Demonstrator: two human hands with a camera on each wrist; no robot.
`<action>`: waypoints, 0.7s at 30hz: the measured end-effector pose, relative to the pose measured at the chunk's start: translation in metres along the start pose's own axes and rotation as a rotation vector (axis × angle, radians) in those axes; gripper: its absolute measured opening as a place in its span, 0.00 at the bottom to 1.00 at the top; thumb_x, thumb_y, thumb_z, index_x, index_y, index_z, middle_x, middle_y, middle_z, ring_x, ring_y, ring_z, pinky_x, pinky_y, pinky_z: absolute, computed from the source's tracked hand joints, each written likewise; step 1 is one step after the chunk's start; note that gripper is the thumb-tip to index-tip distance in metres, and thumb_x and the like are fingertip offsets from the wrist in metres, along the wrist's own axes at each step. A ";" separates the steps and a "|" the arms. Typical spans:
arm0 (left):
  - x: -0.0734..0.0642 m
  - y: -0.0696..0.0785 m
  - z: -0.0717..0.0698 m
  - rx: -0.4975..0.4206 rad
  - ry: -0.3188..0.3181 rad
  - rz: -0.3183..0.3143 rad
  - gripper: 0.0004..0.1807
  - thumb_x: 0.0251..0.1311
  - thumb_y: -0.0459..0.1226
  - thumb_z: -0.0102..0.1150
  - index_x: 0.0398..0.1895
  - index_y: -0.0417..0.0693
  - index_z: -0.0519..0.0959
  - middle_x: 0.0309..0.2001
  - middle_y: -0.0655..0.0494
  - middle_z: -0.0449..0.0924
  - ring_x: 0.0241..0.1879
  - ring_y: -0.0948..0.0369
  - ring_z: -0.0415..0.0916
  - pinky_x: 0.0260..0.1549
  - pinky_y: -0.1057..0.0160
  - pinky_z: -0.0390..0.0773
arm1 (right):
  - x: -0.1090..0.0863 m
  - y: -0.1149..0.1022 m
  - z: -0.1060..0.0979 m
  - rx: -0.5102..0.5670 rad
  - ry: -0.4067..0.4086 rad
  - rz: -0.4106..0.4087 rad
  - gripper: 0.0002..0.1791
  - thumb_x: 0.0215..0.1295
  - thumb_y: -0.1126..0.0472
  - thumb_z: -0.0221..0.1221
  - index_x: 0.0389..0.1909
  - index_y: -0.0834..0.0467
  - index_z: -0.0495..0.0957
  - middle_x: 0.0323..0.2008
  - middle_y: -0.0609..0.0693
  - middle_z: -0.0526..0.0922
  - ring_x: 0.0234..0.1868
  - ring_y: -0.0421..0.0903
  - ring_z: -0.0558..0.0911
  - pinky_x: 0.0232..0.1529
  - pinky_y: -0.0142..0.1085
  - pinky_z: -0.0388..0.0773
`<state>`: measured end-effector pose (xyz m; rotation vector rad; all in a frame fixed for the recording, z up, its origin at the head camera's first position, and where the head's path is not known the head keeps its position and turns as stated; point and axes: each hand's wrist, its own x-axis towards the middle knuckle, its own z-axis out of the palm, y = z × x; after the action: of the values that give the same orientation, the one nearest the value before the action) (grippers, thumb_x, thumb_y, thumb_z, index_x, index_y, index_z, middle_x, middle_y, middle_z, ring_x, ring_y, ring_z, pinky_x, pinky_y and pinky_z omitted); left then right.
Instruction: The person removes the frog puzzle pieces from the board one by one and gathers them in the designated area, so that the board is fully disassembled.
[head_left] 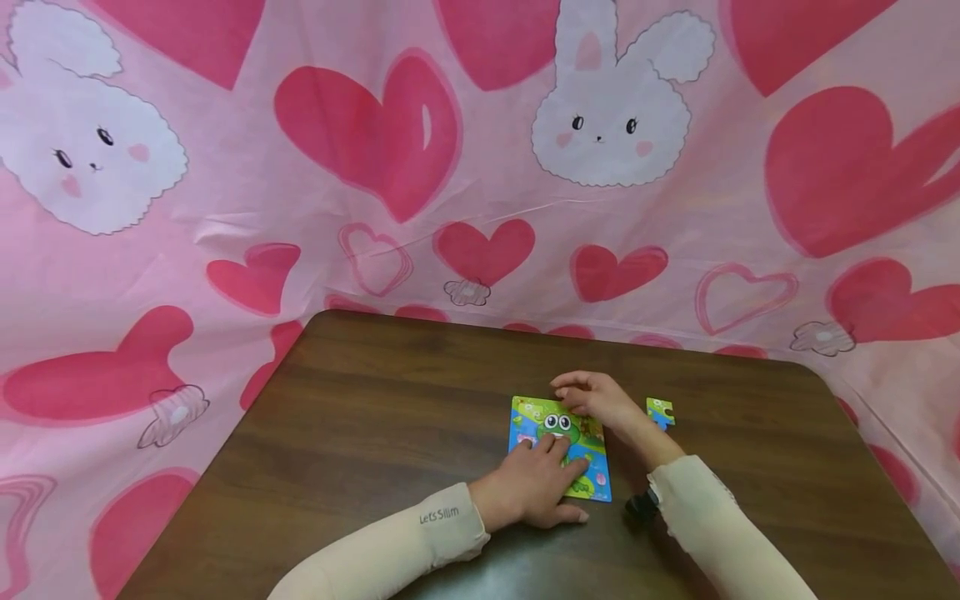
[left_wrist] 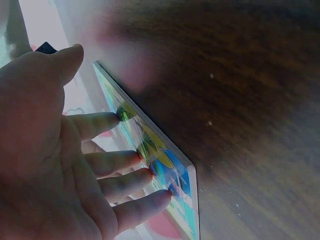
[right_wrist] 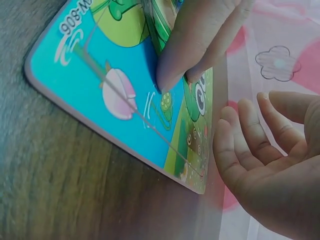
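A frog jigsaw puzzle (head_left: 528, 408) in a thin rectangular board lies flat on the table, its blue and green picture partly covered by both hands. My left hand (head_left: 536, 483) rests on it with spread fingers; in the left wrist view the fingertips (left_wrist: 162, 197) touch the printed face. Over the board's far right corner is my right hand (head_left: 600, 400). Its fingers are loosely bent and nothing is between them in the right wrist view. Just right of that wrist lies a loose puzzle piece (head_left: 661, 412), yellow-green and blue.
The brown wooden table (head_left: 360, 417) extends around the board on all sides. A pink cloth (head_left: 480, 200) with hearts and rabbits hangs behind and beside it. A small black device (head_left: 640, 508) sits at the right wrist.
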<state>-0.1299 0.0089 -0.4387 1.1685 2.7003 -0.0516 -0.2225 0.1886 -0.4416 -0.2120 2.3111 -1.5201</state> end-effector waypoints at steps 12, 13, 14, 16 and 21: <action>-0.001 0.001 0.001 0.036 0.012 0.001 0.38 0.64 0.72 0.46 0.74 0.70 0.65 0.72 0.56 0.64 0.70 0.57 0.64 0.59 0.53 0.75 | 0.003 0.001 0.009 -0.143 0.034 -0.005 0.16 0.75 0.62 0.56 0.58 0.63 0.80 0.54 0.61 0.83 0.47 0.51 0.79 0.47 0.38 0.78; -0.001 0.001 0.001 0.036 0.012 0.002 0.38 0.64 0.72 0.46 0.74 0.70 0.65 0.72 0.56 0.64 0.70 0.57 0.64 0.59 0.53 0.75 | 0.003 0.001 0.010 -0.175 0.038 -0.018 0.16 0.74 0.62 0.56 0.57 0.63 0.80 0.54 0.61 0.84 0.47 0.51 0.79 0.47 0.38 0.78; -0.001 0.001 0.001 0.036 0.012 0.003 0.38 0.64 0.72 0.46 0.74 0.70 0.65 0.72 0.56 0.64 0.70 0.57 0.64 0.59 0.53 0.75 | 0.003 0.001 0.010 -0.206 0.048 -0.024 0.15 0.74 0.61 0.57 0.57 0.62 0.81 0.53 0.59 0.84 0.46 0.50 0.79 0.48 0.39 0.78; -0.001 0.000 0.001 0.035 0.011 0.005 0.38 0.64 0.71 0.46 0.74 0.70 0.65 0.72 0.56 0.64 0.70 0.57 0.64 0.59 0.53 0.75 | 0.004 0.001 0.011 -0.263 0.071 -0.039 0.14 0.74 0.61 0.57 0.55 0.59 0.82 0.52 0.57 0.86 0.46 0.49 0.80 0.50 0.42 0.78; -0.001 -0.001 0.000 0.040 0.014 0.011 0.38 0.64 0.71 0.46 0.74 0.70 0.65 0.72 0.56 0.65 0.69 0.57 0.65 0.58 0.54 0.76 | 0.006 0.001 0.014 -0.411 0.110 -0.093 0.12 0.73 0.61 0.58 0.52 0.55 0.85 0.50 0.53 0.87 0.44 0.48 0.81 0.53 0.50 0.78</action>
<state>-0.1299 0.0080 -0.4390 1.1993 2.7167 -0.0969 -0.2228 0.1751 -0.4491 -0.3535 2.7179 -1.1027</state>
